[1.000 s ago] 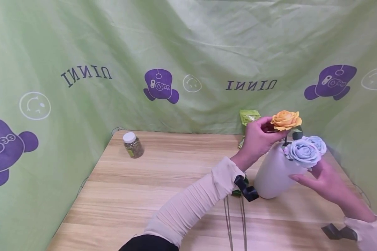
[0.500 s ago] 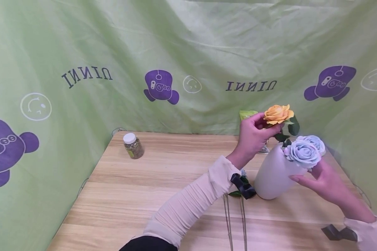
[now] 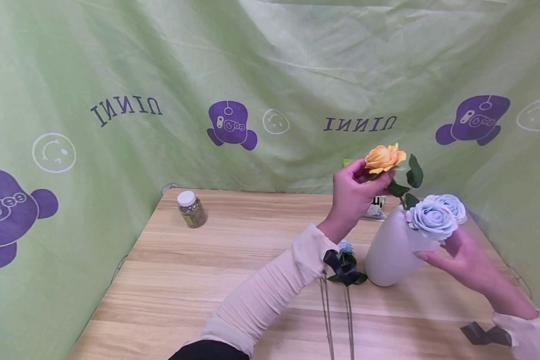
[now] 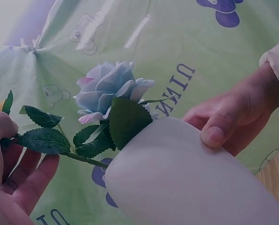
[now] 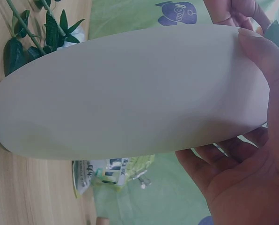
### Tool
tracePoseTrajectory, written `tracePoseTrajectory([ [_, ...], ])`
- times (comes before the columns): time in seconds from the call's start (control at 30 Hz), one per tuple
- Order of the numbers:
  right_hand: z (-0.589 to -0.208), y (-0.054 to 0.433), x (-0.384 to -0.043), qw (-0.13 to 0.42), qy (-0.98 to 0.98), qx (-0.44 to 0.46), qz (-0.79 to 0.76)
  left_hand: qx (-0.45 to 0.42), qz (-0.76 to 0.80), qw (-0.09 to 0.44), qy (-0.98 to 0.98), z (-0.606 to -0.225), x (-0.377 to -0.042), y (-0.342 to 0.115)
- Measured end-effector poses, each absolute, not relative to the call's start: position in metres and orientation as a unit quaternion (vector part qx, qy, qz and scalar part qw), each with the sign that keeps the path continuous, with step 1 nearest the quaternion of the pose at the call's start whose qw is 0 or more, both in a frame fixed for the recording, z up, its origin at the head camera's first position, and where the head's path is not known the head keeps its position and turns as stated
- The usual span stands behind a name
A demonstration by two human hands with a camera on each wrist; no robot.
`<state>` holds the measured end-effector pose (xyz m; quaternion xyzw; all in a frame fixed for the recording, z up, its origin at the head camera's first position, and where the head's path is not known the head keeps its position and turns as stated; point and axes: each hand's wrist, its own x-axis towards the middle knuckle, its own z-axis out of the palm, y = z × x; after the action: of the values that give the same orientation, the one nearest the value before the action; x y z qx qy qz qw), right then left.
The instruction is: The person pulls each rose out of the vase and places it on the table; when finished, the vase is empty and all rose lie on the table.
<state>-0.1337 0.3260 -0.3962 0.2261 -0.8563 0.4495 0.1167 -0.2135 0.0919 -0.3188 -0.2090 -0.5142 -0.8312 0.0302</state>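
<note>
The orange rose (image 3: 385, 158) has risen leftward, its stem entering the vase (image 3: 389, 250); the left hand's (image 3: 348, 195) grip pinches it below the bloom, the right hand's (image 3: 470, 261) holds the vase. Two blue roses (image 3: 433, 218) are in; another bloom (image 3: 344, 247) lies on the tabletop (image 3: 162, 280).

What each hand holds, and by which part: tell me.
Left hand: the orange, ruffled rose, just beneath its bloom. Right hand: the tall, smooth white vase, around its upper end.
</note>
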Motion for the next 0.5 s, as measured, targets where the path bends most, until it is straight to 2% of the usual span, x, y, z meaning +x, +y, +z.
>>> tracePoseTrajectory([
  [0.2, -0.394, 0.3237, -0.1333, 0.115, -0.858, 0.221, 0.45, -0.21, -0.832, 0.03, -0.513, -0.3197, -0.2138, 0.0892],
  [0.5, -0.3931, 0.3227, -0.1342, 0.118, -0.851, 0.231, 0.456, -0.182, -0.854, 0.056, -0.484, -0.3155, -0.2138, 0.0867],
])
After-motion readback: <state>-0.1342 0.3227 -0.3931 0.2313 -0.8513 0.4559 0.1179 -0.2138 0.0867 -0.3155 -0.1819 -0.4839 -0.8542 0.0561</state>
